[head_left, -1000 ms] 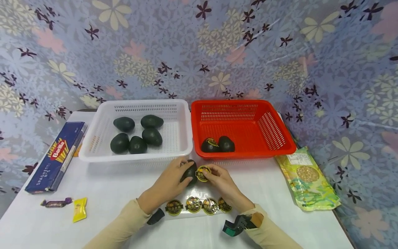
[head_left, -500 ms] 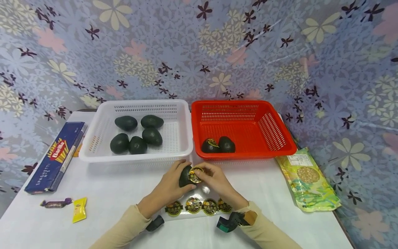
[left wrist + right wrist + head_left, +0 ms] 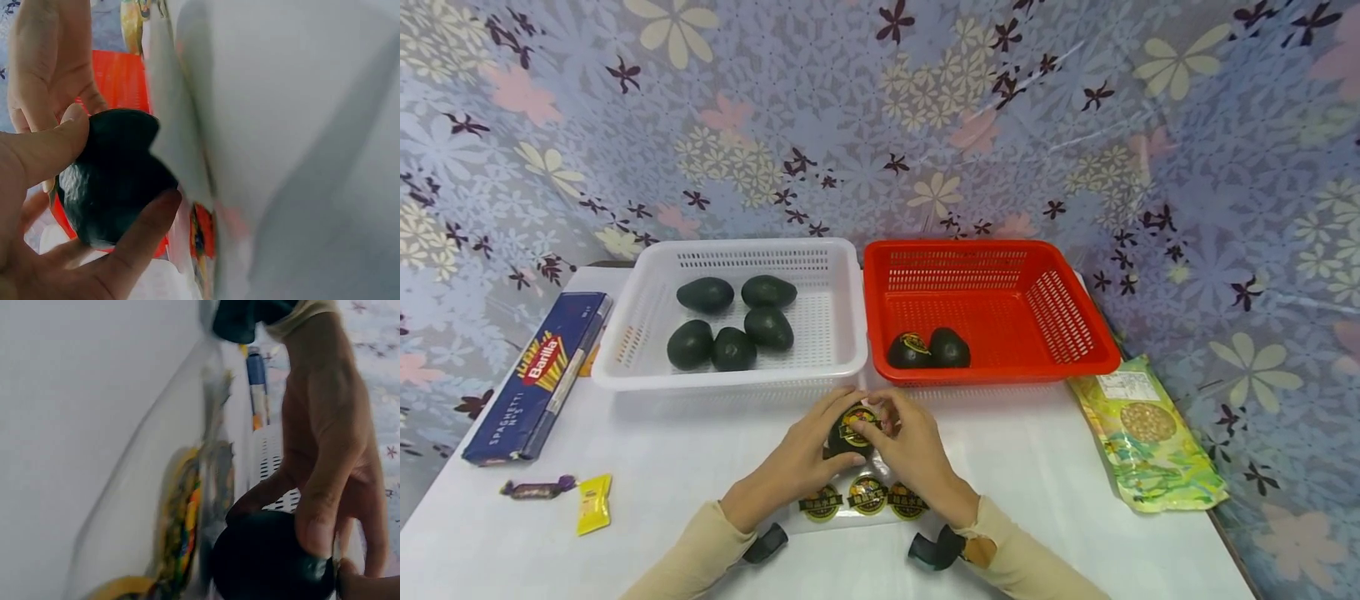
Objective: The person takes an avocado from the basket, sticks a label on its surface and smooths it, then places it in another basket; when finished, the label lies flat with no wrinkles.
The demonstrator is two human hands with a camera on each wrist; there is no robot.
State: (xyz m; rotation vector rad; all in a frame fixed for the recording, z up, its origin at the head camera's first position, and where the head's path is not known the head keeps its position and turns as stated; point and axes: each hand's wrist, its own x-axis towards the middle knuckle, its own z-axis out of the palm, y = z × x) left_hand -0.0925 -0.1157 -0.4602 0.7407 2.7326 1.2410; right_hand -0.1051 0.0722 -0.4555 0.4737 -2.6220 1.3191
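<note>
My left hand (image 3: 805, 454) grips a dark green avocado (image 3: 112, 194) above the table, thumb and fingers curled round its sides. A round black-and-gold sticker (image 3: 857, 423) lies against the upper face of the avocado. My right hand (image 3: 925, 454) has its thumb on the sticker's right edge, with its index finger bent beside the fruit. In the right wrist view, the left thumb and a finger hold the avocado (image 3: 269, 559). Under the hands lies a clear sheet (image 3: 842, 522) with several more round stickers, partly covered by my right hand.
Behind the hands stand a white basket (image 3: 730, 380) with several avocados and a red basket (image 3: 992, 372) with two, one stickered. Left are a spaghetti box (image 3: 538, 379), a purple-wrapped candy (image 3: 538, 489) and a yellow packet (image 3: 594, 504). A green-yellow bag (image 3: 1150, 437) lies right.
The right hand has moved left with the sticker, from beside the avocado onto its face. The left hand has turned the avocado slightly. The sheet's rightmost sticker is now hidden by the right hand.
</note>
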